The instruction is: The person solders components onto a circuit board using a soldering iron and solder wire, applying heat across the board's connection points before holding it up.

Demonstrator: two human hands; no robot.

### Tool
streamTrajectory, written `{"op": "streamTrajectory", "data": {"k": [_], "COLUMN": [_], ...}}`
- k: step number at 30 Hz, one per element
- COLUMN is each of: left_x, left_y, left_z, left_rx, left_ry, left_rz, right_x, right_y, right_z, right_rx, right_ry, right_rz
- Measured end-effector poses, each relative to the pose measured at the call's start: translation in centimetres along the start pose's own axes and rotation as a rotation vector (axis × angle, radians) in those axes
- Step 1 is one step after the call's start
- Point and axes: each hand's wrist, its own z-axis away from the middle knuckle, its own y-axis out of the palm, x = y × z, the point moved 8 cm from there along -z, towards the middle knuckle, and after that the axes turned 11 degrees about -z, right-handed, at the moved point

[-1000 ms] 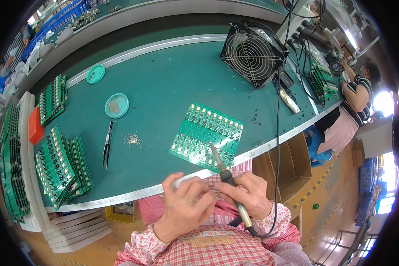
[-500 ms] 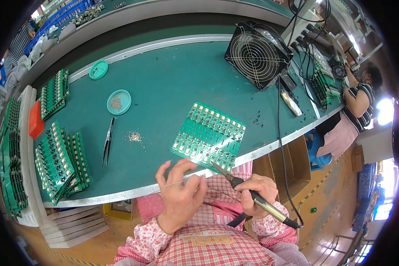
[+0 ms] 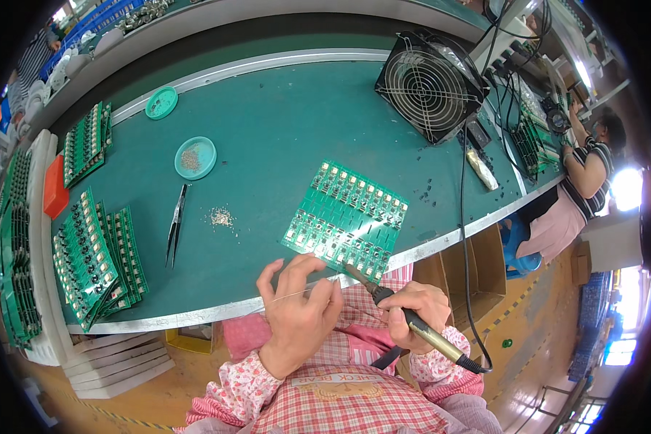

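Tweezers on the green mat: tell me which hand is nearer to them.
Left. The left hand is at the table's near edge, right of and below the tweezers, holding thin wire. The right hand grips the soldering iron farther right.

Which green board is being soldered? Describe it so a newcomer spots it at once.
Start at the black fan at the teal bench's far right, then come toward the near edge. The flat green panel lies alone there, just beyond both hands; the other boards stand stacked at the left.

sleeves: pink floral print (elastic cuffs) | apron: red-white check | hands: bare
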Motion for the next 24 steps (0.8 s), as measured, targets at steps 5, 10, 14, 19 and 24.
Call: {"op": "streamTrajectory", "data": {"k": [5,10,14,19,24], "left_x": [0.0,0.0,-0.1,-0.1,0.2], "left_y": [0.0,0.1,0.1,0.1,-0.1], "left_z": [0.1,0.0,-0.2,-0.3,-0.3], "left_rx": [0.004,0.019,0.02,0.017,0.03], "left_ry": [-0.003,-0.002,-0.008,-0.013,-0.007], "left_rz": [0.002,-0.007,-0.017,-0.014,0.015], "right_x": [0.0,0.0,0.2,1.1,1.9], "right_y": [0.0,0.1,0.2,1.1,1.7], "right_z": [0.2,0.2,0.1,-0.2,-0.6], "right_rx": [0.002,0.009,0.014,0.14,0.218], "right_ry": [-0.013,-0.019,-0.014,-0.075,-0.103], "right_rz": [-0.013,-0.006,0.006,0.087,0.189]}}
